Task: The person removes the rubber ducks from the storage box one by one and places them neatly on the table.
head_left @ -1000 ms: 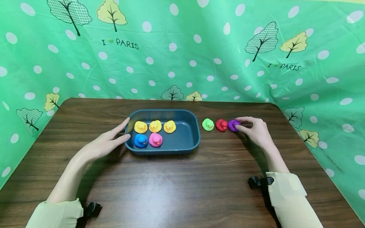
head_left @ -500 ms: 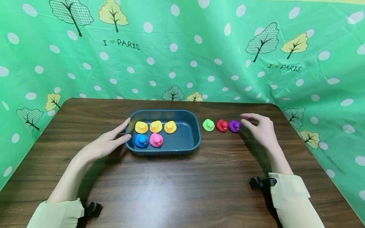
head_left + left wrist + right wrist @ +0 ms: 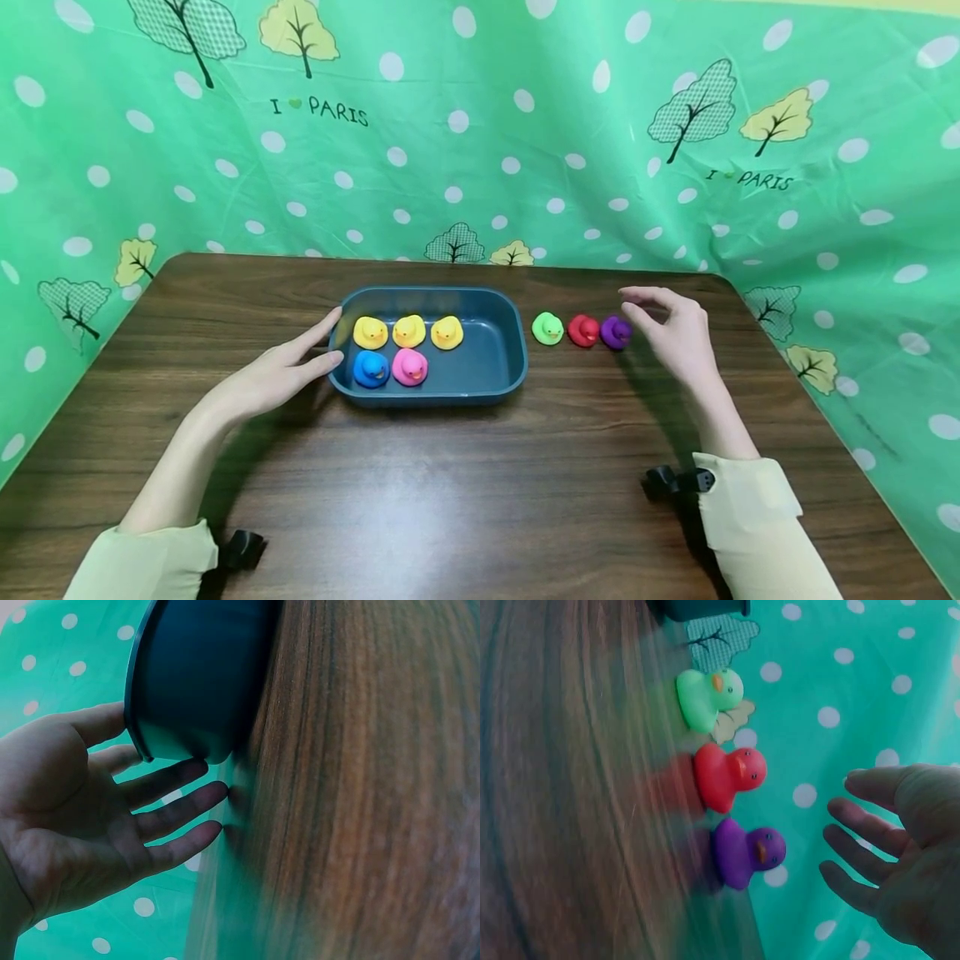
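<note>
My left hand (image 3: 262,379) rests at the left end of a dark blue tray (image 3: 480,393), its straight fingers spread and touching the rim. In the left wrist view, fingers (image 3: 184,814) extend beside and below the tray's end wall (image 3: 199,690). Inside the tray sit three yellow rubber ducks, a blue duck (image 3: 371,369) and a pink duck (image 3: 410,367). To its right, a green duck (image 3: 547,328), a red duck (image 3: 583,330) and a purple duck (image 3: 616,332) form a row. Above and right of the purple duck hovers my right hand (image 3: 678,333), thumb and fingers apart, holding nothing.
Everything stands on a dark wood-grain table (image 3: 450,500). A green cloth (image 3: 480,125) with white dots and trees hangs behind and along the sides. Black straps with small devices (image 3: 678,482) are on both wrists.
The right hand has let go of the purple duck, drawn back to the right, then shifted slightly up and left above it. The ducks, tray and left hand keep their places.
</note>
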### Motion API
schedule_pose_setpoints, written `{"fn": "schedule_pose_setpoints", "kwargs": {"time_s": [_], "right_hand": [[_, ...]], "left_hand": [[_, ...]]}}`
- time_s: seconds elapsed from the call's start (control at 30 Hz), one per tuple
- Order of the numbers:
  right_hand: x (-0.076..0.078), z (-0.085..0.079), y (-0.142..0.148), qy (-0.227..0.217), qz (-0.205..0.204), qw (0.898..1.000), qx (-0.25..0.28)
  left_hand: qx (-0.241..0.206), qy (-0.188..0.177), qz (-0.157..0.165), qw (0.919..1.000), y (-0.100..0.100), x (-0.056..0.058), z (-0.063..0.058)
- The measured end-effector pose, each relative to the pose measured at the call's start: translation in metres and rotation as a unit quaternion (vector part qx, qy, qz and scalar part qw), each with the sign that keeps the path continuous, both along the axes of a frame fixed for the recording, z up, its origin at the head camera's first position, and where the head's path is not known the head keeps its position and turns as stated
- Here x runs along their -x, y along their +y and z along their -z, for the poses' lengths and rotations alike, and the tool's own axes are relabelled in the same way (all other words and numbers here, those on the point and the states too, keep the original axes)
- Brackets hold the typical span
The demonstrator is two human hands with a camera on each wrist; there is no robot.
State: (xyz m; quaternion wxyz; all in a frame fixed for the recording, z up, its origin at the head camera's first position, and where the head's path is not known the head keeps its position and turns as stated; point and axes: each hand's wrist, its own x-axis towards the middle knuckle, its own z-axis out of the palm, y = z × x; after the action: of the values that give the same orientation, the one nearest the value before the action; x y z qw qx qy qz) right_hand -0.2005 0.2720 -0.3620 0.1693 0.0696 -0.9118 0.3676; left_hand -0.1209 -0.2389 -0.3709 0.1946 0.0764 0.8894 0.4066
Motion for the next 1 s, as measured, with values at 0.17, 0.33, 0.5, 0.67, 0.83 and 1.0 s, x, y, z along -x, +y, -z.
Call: {"fn": "schedule_pose_setpoints", "kwargs": {"time_s": [0.17, 0.33, 0.5, 0.67, 0.83, 1.0], "right_hand": [[0.002, -0.005, -0.012, 0.010, -0.012, 1.000, -0.004], [0.002, -0.010, -0.027, 0.019, -0.038, 0.999, -0.005], [0.002, -0.013, -0.044, 0.026, -0.065, 0.998, 0.001], [0.002, -0.015, -0.060, 0.039, -0.085, 0.996, 0.004], [0.004, -0.015, -0.075, 0.046, -0.096, 0.994, 0.010], [0.005, -0.015, -0.091, 0.041, -0.113, 0.993, 0.011]], "left_hand": [[0.004, 0.005, 0.003, 1.0000, 0.001, 0.000, -0.001], [0.002, 0.002, 0.001, 1.0000, 0.000, 0.000, 0.000], [0.005, 0.005, -0.003, 1.0000, -0.001, 0.000, 0.000], [0.004, 0.006, -0.002, 1.0000, -0.001, 0.000, 0.000], [0.005, 0.008, -0.001, 1.0000, -0.001, 0.000, 0.000], [0.011, 0.012, 0.001, 0.9999, -0.001, 0.000, 0.000]]}}
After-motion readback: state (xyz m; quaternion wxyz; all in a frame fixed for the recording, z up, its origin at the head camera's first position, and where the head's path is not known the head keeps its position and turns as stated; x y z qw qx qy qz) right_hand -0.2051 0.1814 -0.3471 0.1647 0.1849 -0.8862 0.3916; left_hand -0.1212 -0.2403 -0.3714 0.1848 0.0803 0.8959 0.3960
